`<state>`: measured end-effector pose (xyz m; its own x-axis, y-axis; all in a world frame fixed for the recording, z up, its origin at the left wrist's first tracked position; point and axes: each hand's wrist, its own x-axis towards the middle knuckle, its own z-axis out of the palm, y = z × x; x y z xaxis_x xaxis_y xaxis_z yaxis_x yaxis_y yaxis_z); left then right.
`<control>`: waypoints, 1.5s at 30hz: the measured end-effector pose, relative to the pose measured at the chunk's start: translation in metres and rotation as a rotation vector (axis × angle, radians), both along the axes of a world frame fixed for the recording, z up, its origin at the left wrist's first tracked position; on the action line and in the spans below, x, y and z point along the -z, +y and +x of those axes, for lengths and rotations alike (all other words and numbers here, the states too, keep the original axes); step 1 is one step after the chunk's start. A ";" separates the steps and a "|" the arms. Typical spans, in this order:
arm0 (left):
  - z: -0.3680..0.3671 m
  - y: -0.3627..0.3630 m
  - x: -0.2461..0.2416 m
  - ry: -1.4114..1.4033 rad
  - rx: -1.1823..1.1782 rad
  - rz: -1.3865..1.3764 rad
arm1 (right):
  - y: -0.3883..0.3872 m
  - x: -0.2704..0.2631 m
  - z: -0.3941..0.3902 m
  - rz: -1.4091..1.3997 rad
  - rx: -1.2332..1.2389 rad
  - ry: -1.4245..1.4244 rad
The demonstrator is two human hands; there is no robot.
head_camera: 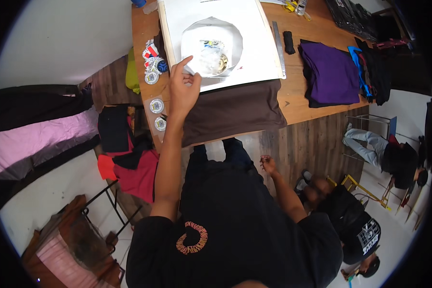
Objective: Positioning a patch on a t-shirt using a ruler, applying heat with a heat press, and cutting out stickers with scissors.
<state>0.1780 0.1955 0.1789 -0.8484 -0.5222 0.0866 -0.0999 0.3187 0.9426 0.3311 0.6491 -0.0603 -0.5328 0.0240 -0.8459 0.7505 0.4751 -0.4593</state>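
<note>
My left hand (185,86) is at the lower left edge of a round cutout in a white sheet (261,43), thumb and forefinger partly apart at a pale flap; whether they pinch it cannot be told. Inside the cutout lies a whitish, shiny piece (212,59) with small printed shapes and a gold round emblem (223,63). Beneath the sheet, a dark brown folded cloth (234,108) reaches the table's front edge. My right hand (268,164) hangs beside my right hip, away from the table, its fingers curled; whether it holds anything is unclear.
Round stickers (156,106) and cut decals (152,54) lie at the wooden table's left. A metal ruler (279,46), a black rolled item (289,42) and a folded purple garment (331,73) lie right. Two people (360,230) are at right; garments (138,172) are piled left.
</note>
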 end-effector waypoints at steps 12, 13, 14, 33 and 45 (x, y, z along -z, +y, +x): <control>-0.008 0.015 0.022 -0.096 -0.059 -0.022 | -0.021 -0.008 -0.086 -0.176 -0.097 0.038; -0.007 0.015 0.021 -0.082 -0.054 -0.021 | -0.021 -0.009 -0.090 -0.180 -0.107 0.036; -0.005 0.015 0.019 -0.082 -0.063 -0.025 | -0.022 -0.009 -0.093 -0.191 -0.168 0.042; 0.171 0.040 0.159 -0.255 -0.609 0.155 | -0.078 -0.043 -0.214 -0.413 -0.874 0.231; 0.121 -0.009 0.159 -0.764 -0.510 -0.168 | -0.066 -0.001 -0.227 -0.315 -1.028 0.477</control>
